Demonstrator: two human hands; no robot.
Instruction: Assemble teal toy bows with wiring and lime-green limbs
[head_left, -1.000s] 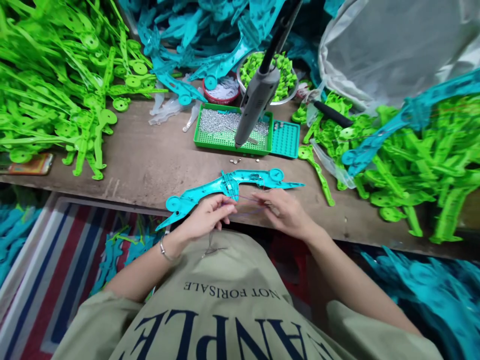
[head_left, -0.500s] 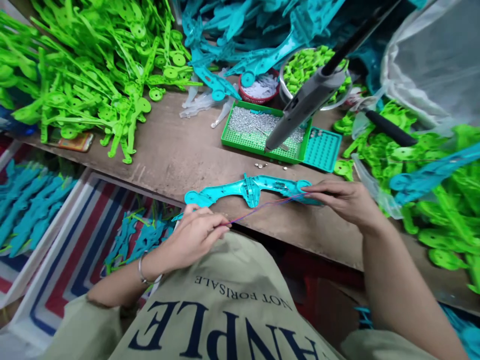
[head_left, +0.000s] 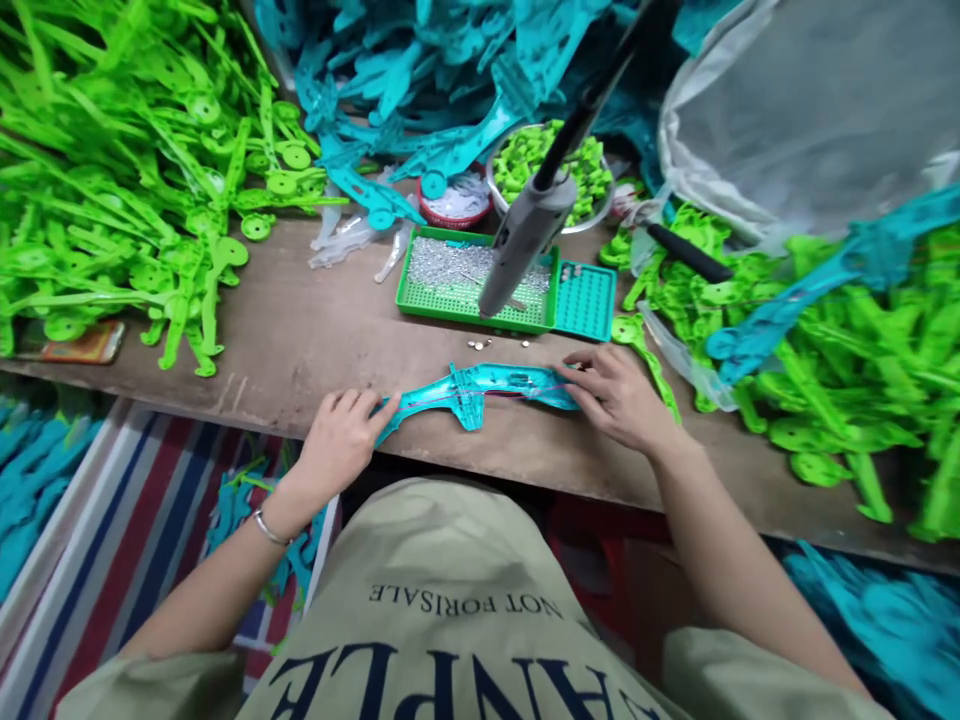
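A turquoise plastic half-shell [head_left: 431, 395] lies on the bench's front part, its ribbed inside facing up. Thin reddish wires [head_left: 499, 393] run lengthwise over it, from one hand to the other. My left hand [head_left: 341, 440] is closed at the shell's left end, its fingers pinching the wires there and covering that tip. At the right end, my right hand [head_left: 619, 400] also has thumb and fingers together on the wires, hiding the round end of the shell. Small silver discs [head_left: 478, 345] lie just beyond the shell.
A hanging grey electric screwdriver [head_left: 525, 235] points down over a green tray [head_left: 480, 318] of screws. Beside it is a turquoise perforated tray [head_left: 589, 310]. Lime-green parts [head_left: 150, 220] pile up at left and right [head_left: 840, 370]. A bowl [head_left: 600, 215] holds small green pieces.
Both hands have lowered the wires from in front of the shell onto it, drawing them straighter along its length. My left hand has moved to the shell's left end. The camera view has shifted.
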